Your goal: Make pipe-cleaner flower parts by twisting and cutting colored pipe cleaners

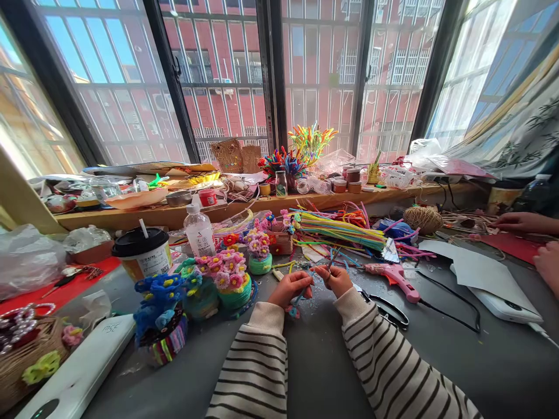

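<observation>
Both my hands are near the middle of the grey table point(314, 372), their fingertips almost meeting. My left hand point(293, 288) is closed in a pinch on a light blue pipe cleaner point(299, 299), with a small pink and blue flower point(292, 312) hanging below it. My right hand point(335, 280) is closed round small dark scissors point(332, 261), whose tips or handles are too small to tell apart. Blue bits lie between the hands. Left of them stand pots of fuzzy pink flowers point(227, 270) and blue flowers point(159, 297).
A pink glue gun point(397, 279) and black-handled pliers point(388, 314) lie to the right. Behind are bundled pipe cleaners point(345, 230) and a bottle point(200, 233). A lidded cup point(144, 253) stands left. Another person's hands point(548, 262) are at the far right.
</observation>
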`<state>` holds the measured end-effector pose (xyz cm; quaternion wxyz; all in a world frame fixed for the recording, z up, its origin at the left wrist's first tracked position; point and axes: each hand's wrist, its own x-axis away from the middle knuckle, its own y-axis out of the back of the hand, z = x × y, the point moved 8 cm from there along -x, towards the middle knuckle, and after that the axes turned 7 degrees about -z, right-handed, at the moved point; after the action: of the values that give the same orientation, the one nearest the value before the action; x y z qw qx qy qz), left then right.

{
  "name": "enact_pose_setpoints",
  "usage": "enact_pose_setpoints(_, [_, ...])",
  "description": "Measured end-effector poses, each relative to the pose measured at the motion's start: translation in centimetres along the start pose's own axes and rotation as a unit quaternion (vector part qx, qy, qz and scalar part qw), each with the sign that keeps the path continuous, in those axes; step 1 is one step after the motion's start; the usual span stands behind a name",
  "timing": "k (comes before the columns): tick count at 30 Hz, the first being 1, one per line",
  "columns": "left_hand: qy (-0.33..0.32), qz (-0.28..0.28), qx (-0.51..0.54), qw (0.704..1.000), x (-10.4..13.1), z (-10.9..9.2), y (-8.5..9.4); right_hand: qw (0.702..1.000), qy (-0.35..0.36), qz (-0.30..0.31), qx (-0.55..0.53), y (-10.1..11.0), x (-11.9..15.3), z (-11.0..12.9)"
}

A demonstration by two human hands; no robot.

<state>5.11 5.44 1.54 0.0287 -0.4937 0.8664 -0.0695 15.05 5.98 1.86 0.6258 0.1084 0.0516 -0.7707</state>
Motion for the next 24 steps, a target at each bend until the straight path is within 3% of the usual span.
enact_pose_setpoints(2, [0.021,-0.002,-0.01,1.0,0.0,0.3,0.0,0.999,-0.01,-0.016,-0.036,0.4,-0.1,-0.2])
enact_pose_setpoints(6, [0.042,-0.01,-0.027,0.999,0.0,0.7,0.1,0.991,-0.02,-0.107,-0.078,2.4,-0.4,-0.7])
enact_pose_setpoints(8, [0.032,-0.021,-0.025,0.999,-0.1,0.6,0.4,0.989,-0.032,-0.116,-0.081,2.7,-0.6,-1.0])
enact_pose_setpoints(13, [-0.017,-0.085,-0.007,0.996,-0.2,-0.3,1.7,0.998,-0.052,0.033,-0.034,-0.5,-0.2,-1.7])
enact_pose_setpoints(17, [-0.044,-0.083,0.03,0.995,0.2,-1.2,1.4,0.987,0.003,0.158,0.026,-3.8,1.4,-1.2])
enact_pose_setpoints(24, [-0.035,-0.063,0.032,0.997,0.3,-1.2,0.9,0.958,0.086,0.244,0.126,-5.1,2.6,-0.5])
